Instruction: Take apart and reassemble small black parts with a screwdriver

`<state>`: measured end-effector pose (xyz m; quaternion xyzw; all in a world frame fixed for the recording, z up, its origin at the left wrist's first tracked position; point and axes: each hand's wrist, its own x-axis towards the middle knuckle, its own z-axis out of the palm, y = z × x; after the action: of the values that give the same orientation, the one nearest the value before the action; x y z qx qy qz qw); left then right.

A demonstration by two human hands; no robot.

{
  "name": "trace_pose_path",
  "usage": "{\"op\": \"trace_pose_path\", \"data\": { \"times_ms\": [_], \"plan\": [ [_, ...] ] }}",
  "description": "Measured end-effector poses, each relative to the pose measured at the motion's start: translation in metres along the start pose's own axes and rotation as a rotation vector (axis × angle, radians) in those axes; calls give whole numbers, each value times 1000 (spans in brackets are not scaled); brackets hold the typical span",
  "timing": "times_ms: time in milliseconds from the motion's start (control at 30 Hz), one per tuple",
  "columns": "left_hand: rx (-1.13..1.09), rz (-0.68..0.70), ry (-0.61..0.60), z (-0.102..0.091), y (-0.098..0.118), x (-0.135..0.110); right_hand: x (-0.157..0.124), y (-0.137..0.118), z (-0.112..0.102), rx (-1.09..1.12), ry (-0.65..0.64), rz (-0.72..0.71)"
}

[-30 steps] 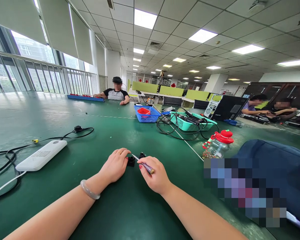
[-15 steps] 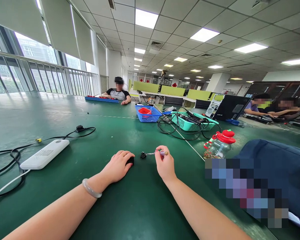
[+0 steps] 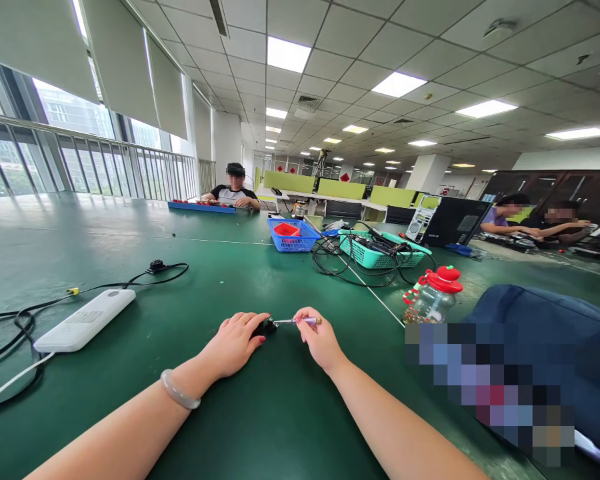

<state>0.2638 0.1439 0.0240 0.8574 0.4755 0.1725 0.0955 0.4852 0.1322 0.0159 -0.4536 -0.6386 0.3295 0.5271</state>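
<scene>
My left hand (image 3: pixel 236 343) rests on the green table, its fingers wrapped round a small black object (image 3: pixel 264 328) that they mostly cover. A thin screwdriver-like tool (image 3: pixel 308 321), with a metal shaft and a pale purplish handle, is pinched between the thumb and fingers of my right hand (image 3: pixel 322 341). It lies nearly level, tip pointing left. At that tip sits a small dark clump (image 3: pixel 273 325), right up against the black object. Whether the clump is inside the object or only touching it, I cannot tell.
A white power bank (image 3: pixel 86 320) with black cables lies left. Ahead stand a blue basket (image 3: pixel 294 243), a green basket (image 3: pixel 375 259) with tangled cables and a computer case (image 3: pixel 457 220). On the right are a red-lidded jar (image 3: pixel 433 300) and a dark blue bag (image 3: pixel 545 340). Several people sit farther off.
My right hand has moved left with the tool, bringing the dark clump from a gap away up to the black object. My left hand still holds that object. The view has shifted slightly.
</scene>
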Motion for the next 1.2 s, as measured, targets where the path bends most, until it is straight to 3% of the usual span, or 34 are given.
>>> {"op": "trace_pose_path", "data": {
  "times_ms": [100,333,600,767,1000,1200],
  "plan": [
    [-15,37,-12,-1,0,-1,0,-1,0,49,15,-35],
    [2,51,-29,0,7,4,9,9,-9,98,206,-32],
    [58,34,-16,1,20,7,13,14,-5,-18,146,-6],
    [23,60,-21,0,16,5,18,17,-5,-22,271,22],
    [82,101,16,5,15,5,16,13,1,-145,315,-53],
    [106,106,26,4,20,1,18,17,-6,-133,479,28]
  ]
}}
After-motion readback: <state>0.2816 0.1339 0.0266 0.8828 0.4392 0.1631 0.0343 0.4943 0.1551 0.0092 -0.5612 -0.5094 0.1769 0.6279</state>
